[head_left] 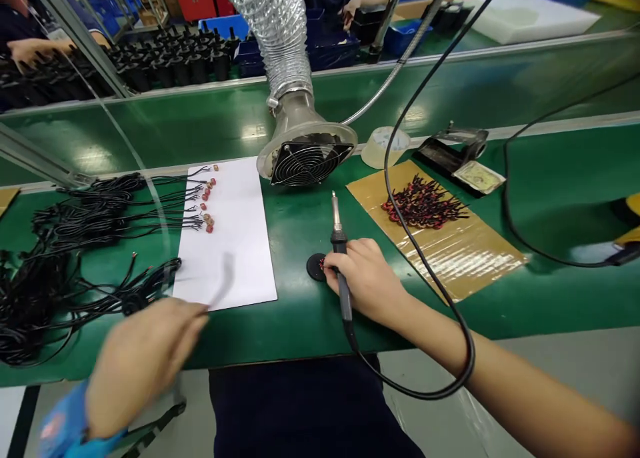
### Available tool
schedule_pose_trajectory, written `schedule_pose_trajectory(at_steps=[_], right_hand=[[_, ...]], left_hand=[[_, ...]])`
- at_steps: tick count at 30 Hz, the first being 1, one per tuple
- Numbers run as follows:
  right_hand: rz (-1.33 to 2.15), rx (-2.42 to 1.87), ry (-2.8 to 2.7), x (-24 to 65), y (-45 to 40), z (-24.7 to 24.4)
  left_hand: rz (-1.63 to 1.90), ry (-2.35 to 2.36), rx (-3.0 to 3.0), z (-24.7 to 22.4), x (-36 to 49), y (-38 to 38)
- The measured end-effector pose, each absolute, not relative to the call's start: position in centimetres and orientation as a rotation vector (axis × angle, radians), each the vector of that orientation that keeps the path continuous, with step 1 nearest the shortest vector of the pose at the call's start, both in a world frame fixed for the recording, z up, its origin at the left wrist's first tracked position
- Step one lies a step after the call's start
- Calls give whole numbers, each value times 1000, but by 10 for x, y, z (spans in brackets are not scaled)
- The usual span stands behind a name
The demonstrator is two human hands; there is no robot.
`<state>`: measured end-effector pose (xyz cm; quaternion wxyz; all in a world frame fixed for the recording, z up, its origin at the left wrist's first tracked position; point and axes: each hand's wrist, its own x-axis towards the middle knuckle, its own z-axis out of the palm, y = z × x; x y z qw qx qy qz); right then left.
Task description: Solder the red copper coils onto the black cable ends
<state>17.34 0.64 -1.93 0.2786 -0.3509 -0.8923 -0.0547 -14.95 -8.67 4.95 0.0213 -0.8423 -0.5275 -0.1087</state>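
My right hand (367,278) is closed around a soldering iron (342,265), whose metal tip points away from me. Its thumb and fingertips reach the edge of a small round black disc (315,267), where tiny red bits show; whether they pinch one is hidden. My left hand (147,358), smeared by motion, is closed at the near edge of a white sheet (233,238). From its fingertips sticks out a thin blurred grey strand, which looks like solder wire (226,281). On the sheet's left edge, small reddish-brown parts (207,195) lie by the stripped ends of black cables (90,211).
A fume duct with a fan (313,161) hangs over the bench. To the right, red-and-black pieces (425,201) lie on brown film (480,255), near a tape roll (385,147) and a black holder (450,155). The iron's cord (435,271) loops across my right forearm. Co-workers' hands show behind.
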Motion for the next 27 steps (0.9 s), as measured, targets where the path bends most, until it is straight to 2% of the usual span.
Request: schedule_pose_trajectory(at_steps=[3,7,12,19,22,27], right_hand=[[-109,-951,-2391,169,10,-26],[-62,-989,-2384,172,9,-25],[49,-1085,-2338,178,7,-26],[154,-1107,-2238,177,7,-33],[177,-1087,-2211,176,6,-33],[141,-1038,-2155,177,1,-30]], left_hand=[[-309,-1322,-2823,33,-106,-73],[-74,-1289,-2936,15,-87,-67],[-66,-1552,-2959,16,-84,-60],[-39,-2253,-2843,31,-53,-31],[-18,-2362,-2886,33,-40,-13],[-261,-2576,-2947,33,-20,16]])
